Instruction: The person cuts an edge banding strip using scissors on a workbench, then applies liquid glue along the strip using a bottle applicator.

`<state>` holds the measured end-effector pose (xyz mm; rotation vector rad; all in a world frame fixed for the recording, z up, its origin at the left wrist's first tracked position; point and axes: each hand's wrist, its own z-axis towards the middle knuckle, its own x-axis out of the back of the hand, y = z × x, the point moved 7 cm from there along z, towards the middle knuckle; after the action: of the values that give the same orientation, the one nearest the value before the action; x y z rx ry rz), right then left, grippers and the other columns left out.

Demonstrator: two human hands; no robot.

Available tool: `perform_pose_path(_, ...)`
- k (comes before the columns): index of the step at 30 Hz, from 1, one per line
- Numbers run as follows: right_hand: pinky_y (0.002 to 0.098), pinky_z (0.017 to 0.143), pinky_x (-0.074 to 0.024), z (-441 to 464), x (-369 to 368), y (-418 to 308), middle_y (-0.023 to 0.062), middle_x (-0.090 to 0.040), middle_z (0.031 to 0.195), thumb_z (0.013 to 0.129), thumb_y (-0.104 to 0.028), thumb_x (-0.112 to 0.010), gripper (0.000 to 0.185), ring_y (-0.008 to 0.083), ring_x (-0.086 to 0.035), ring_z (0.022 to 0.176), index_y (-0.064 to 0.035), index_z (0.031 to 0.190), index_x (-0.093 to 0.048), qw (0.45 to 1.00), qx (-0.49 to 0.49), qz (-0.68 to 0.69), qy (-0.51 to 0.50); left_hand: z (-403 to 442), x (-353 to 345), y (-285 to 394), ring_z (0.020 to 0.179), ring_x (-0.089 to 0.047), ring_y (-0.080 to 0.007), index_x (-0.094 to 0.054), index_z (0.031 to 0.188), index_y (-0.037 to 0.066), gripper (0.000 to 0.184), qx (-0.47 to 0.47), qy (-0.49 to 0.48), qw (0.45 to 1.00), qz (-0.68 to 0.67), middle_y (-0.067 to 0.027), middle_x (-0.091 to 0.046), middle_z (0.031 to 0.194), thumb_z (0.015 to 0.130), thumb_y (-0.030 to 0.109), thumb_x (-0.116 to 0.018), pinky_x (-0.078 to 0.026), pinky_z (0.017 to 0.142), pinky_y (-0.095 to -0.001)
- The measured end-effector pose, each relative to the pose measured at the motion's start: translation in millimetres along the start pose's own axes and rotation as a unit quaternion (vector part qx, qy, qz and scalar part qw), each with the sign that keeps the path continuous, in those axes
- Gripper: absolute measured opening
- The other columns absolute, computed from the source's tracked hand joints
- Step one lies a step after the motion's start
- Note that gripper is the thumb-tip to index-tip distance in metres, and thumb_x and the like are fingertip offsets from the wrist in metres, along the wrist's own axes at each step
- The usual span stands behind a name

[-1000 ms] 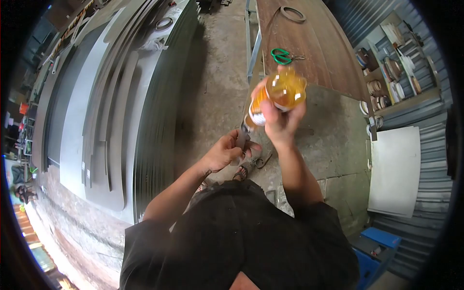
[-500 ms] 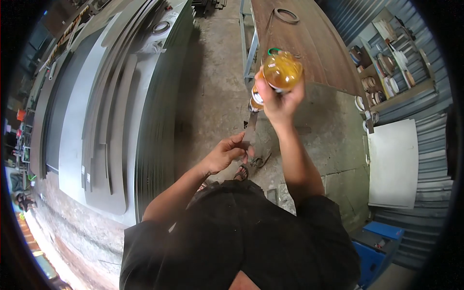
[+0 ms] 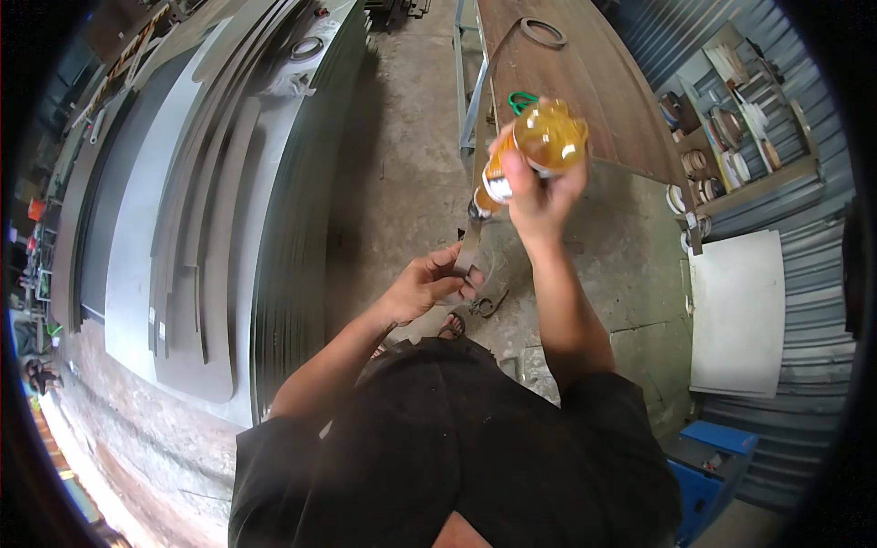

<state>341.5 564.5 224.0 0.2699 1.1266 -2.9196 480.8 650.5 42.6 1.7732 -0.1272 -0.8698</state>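
My right hand (image 3: 541, 205) is wrapped round a clear plastic bottle (image 3: 551, 135) of amber liquid with an orange and white label. It is tipped over, its dark cap end pointing down and left. Just below that end runs a thin grey-brown strip (image 3: 471, 245), whose end my left hand (image 3: 422, 287) pinches between thumb and fingers. Whether the cap touches the strip, I cannot tell. Behind the bottle, a green-handled tool (image 3: 522, 101) lies at the edge of the brown tabletop (image 3: 585, 82).
A coiled band (image 3: 544, 33) lies on the tabletop. Tall stacks of grey sheets (image 3: 196, 228) stand on the left. Wall shelves (image 3: 744, 128) with rolls, a white panel (image 3: 738, 315) and a blue box (image 3: 703, 479) are on the right. Another coil (image 3: 487, 307) lies on the floor near my foot.
The bottle and my right hand have shifted slightly right, and more of the label shows. My left hand still pinches the strip in nearly the same place.
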Motion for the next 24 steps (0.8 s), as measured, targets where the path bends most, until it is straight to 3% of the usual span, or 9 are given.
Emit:
perform_pose_path(4, 0.0280, 0.064, -0.0533, -25.2, -23.6, -29.0, 0.0076, -0.064, 0.092, 0.077, -0.018, -0.081, 0.060, 0.0130, -0.064, 0.072, 0.0004, 0.124, -0.048, 0.983, -0.079, 0.161, -0.029, -4.1, -14.3, 20.2, 0.099, -0.067, -0.0183, -0.048, 0.137, 0.003, 0.038, 0.006, 0.004, 1.000, 0.004, -0.0124, -0.065, 0.121, 0.099, 0.001, -0.052, -0.053, 0.088, -0.0334)
perform_pose_path(7, 0.0273, 0.064, -0.0530, -19.3, -24.7, -15.8, 0.0067, -0.064, 0.091, 0.078, -0.016, -0.081, 0.056, 0.0124, -0.064, 0.073, -0.0005, 0.121, -0.049, 0.987, -0.115, 0.108, -0.016, -3.9, -7.6, 14.2, 0.096, -0.067, -0.0174, -0.046, 0.139, 0.004, 0.041, -0.009, 0.010, 1.000, -0.017, -0.0122, -0.065, 0.122, 0.099, 0.001, -0.051, -0.052, 0.085, -0.0321)
perform_pose_path(11, 0.0272, 0.061, -0.0525, 13.0, -14.9, 11.6, 0.0044, -0.062, 0.090, 0.079, -0.014, -0.080, 0.050, 0.0118, -0.063, 0.070, -0.0013, 0.117, -0.050, 1.000, -0.002, -0.009, 0.003, -12.0, -16.1, 15.9, 0.094, -0.068, -0.0170, -0.040, 0.143, 0.005, 0.046, -0.028, -0.034, 0.999, 0.021, -0.0125, -0.065, 0.123, 0.099, 0.003, -0.052, -0.051, 0.084, -0.0301)
perform_pose_path(12, 0.0272, 0.063, -0.0528, 10.7, -13.0, 13.4, 0.0044, -0.063, 0.091, 0.080, -0.014, -0.079, 0.048, 0.0117, -0.063, 0.071, -0.0015, 0.117, -0.051, 1.000, -0.014, 0.005, 0.006, -14.6, -20.4, 18.1, 0.094, -0.068, -0.0172, -0.038, 0.144, 0.005, 0.047, -0.035, -0.054, 0.997, 0.037, -0.0127, -0.064, 0.124, 0.099, 0.004, -0.052, -0.051, 0.084, -0.0298)
perform_pose_path(16, 0.0272, 0.066, -0.0533, -17.4, -24.8, -19.6, 0.0054, -0.064, 0.089, 0.077, -0.018, -0.082, 0.061, 0.0122, -0.064, 0.073, 0.0014, 0.124, -0.050, 0.994, -0.067, 0.084, -0.002, -16.9, -17.3, 22.2, 0.095, -0.068, -0.0175, -0.036, 0.144, 0.005, 0.048, 0.034, -0.037, 0.997, 0.054, -0.0128, -0.064, 0.125, 0.098, 0.001, -0.052, -0.050, 0.085, -0.0295)
perform_pose_path(17, 0.0314, 0.062, -0.0517, -25.0, -32.0, -29.2, 0.0122, -0.063, 0.087, 0.083, -0.031, -0.074, 0.071, 0.0184, -0.062, 0.072, 0.0040, 0.136, -0.041, 0.997, -0.039, 0.044, -0.055, -17.7, -16.4, 22.9, 0.096, -0.068, -0.0170, -0.038, 0.141, 0.004, 0.045, 0.040, -0.023, 0.998, 0.035, -0.0128, -0.064, 0.124, 0.099, 0.000, -0.051, -0.050, 0.085, -0.0298)
perform_pose_path(19, 0.0315, 0.061, -0.0513, -31.2, -36.7, -31.6, 0.0120, -0.063, 0.088, 0.085, -0.029, -0.073, 0.067, 0.0180, -0.062, 0.072, 0.0034, 0.135, -0.042, 0.996, -0.012, 0.031, -0.084, -18.9, -12.6, 21.4, 0.098, -0.067, -0.0166, -0.041, 0.139, 0.003, 0.042, 0.038, -0.003, 0.999, -0.001, -0.0127, -0.064, 0.123, 0.099, -0.001, -0.050, -0.051, 0.086, -0.0304)
perform_pose_path(22, 0.0309, 0.063, -0.0512, -20.6, -34.8, -15.3, 0.0113, -0.063, 0.088, 0.086, -0.025, -0.073, 0.061, 0.0171, -0.062, 0.073, 0.0023, 0.132, -0.044, 0.995, -0.090, 0.038, -0.028, -21.9, -9.1, 19.6, 0.102, -0.066, -0.0173, -0.040, 0.141, 0.004, 0.045, 0.005, 0.000, 1.000, -0.016, -0.0124, -0.065, 0.122, 0.098, -0.002, -0.051, -0.050, 0.089, -0.0314)
perform_pose_path(24, 0.0290, 0.065, -0.0525, -14.9, -25.5, 1.0, 0.0074, -0.063, 0.090, 0.081, -0.018, -0.078, 0.055, 0.0133, -0.063, 0.073, 0.0003, 0.124, -0.048, 0.999, -0.048, 0.018, -0.003, -25.4, -9.8, 29.0, 0.103, -0.065, -0.0182, -0.040, 0.143, 0.006, 0.048, -0.038, -0.018, 0.999, 0.022, -0.0121, -0.065, 0.121, 0.097, -0.002, -0.052, -0.049, 0.092, -0.0317)
